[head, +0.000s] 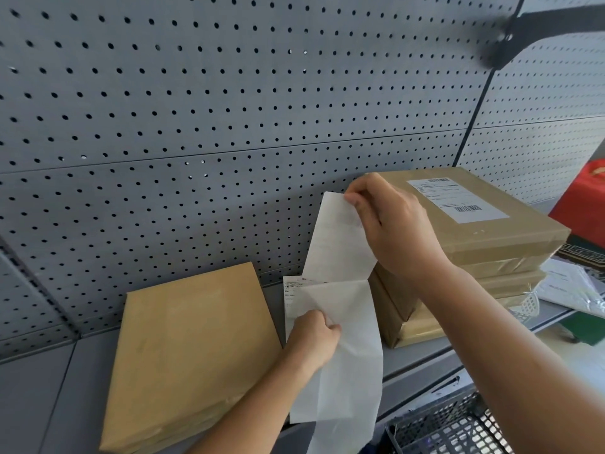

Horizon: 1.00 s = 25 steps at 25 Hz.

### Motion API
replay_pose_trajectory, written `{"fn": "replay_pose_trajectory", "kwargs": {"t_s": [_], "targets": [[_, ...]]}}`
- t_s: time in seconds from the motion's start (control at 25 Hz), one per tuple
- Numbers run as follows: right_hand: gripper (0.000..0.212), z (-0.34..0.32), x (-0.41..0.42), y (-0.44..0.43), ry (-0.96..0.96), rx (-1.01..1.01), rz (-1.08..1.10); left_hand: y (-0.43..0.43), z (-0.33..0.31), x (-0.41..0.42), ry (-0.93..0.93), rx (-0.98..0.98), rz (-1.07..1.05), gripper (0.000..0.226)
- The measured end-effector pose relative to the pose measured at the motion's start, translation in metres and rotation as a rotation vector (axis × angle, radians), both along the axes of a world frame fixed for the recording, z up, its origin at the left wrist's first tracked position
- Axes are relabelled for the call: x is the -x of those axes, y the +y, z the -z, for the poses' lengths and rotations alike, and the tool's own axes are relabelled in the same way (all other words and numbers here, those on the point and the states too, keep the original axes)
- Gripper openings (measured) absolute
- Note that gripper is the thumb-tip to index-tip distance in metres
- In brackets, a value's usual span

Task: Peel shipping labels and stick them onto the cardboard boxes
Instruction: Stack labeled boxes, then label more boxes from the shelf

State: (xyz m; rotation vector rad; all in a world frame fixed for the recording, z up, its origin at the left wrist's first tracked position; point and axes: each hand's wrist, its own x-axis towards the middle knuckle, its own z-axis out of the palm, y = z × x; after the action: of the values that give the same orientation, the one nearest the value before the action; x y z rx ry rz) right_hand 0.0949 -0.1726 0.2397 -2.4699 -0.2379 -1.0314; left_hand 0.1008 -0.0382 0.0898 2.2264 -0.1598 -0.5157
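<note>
A grey pegboard wall stands far, a red container far right, a black mesh basket near right.

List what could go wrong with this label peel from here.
1. The label strip is long and creased between the right hand and the left hand; it may tear or fold onto itself.
2. It hangs past the shelf edge and could snag the black basket.
3. The plain box is unlabelled; a curled label may go on crooked.

left hand pinching low, right hand raised
</note>
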Motion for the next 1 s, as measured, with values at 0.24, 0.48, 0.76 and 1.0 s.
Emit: {"fn": "replay_pose_trajectory", "kwargs": {"t_s": [0.24, 0.48, 0.76, 1.0], "targets": [[0.013, -0.014, 0.006, -0.004, -0.044, -0.039, -0.038, -0.005, 0.008, -0.003, 0.108, -0.063, 0.079, 0.03], [0.009, 0.002, 0.012, -0.005, -0.003, -0.055, -0.102, 0.03, -0.02, 0.003, 0.264, -0.009, 0.196, 0.055], [0.009, 0.02, 0.01, 0.015, 0.043, -0.054, -0.209, 0.105, -0.073, 0.001, 0.105, -0.032, 0.199, 0.027], [0.01, 0.035, 0.011, 0.056, 0.033, 0.023, -0.355, 0.128, -0.086, -0.009, 0.319, 0.711, -0.217, 0.077]]}}
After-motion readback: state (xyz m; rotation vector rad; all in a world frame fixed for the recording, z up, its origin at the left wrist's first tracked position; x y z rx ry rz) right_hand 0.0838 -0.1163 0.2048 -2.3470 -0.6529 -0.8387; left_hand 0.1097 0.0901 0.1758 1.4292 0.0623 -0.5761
